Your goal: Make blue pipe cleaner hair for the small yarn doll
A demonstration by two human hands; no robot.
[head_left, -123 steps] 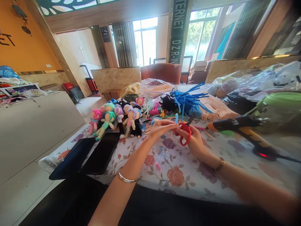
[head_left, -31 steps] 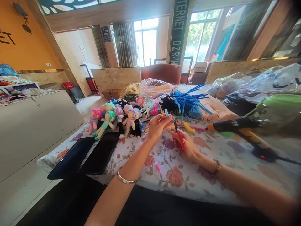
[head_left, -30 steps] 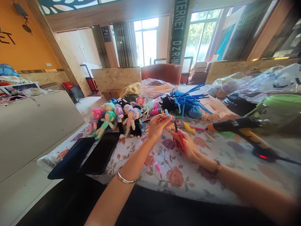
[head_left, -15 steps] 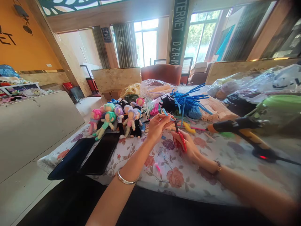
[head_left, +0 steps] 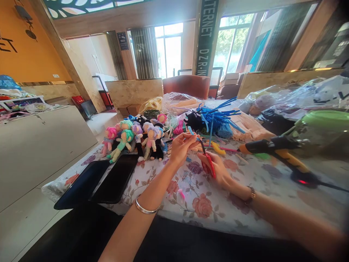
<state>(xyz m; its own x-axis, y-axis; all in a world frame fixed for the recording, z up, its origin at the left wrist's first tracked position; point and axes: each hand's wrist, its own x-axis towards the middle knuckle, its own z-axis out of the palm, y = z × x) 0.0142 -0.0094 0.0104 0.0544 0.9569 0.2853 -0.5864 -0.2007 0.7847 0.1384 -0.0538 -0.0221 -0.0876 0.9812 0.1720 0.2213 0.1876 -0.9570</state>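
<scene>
Over the flowered tablecloth (head_left: 171,187), my left hand (head_left: 181,147) pinches a short light-blue fuzzy stem (head_left: 190,130) that sticks up above the fingertips. My right hand (head_left: 215,168) is wrapped round red-handled scissors (head_left: 209,165). The dark blades reach up to my left fingertips, beside the stem; whether they touch it is hard to tell. Behind my hands lies a bundle of blue fuzzy stems (head_left: 218,118), with a yellow piece (head_left: 218,148) nearer. A small pink scrap (head_left: 181,194) rests on the cloth in front of my hands.
Several small yarn-haired dolls (head_left: 127,140) stand at the left, behind two dark flat devices (head_left: 117,178). At the right are a black and orange glue gun (head_left: 272,145) with a lit red light, a green rounded object (head_left: 323,127) and plastic bags (head_left: 308,96).
The scissors and my right hand have shifted very slightly left. My grip on the stem and the scissors looks the same, and the whole view has moved a little.
</scene>
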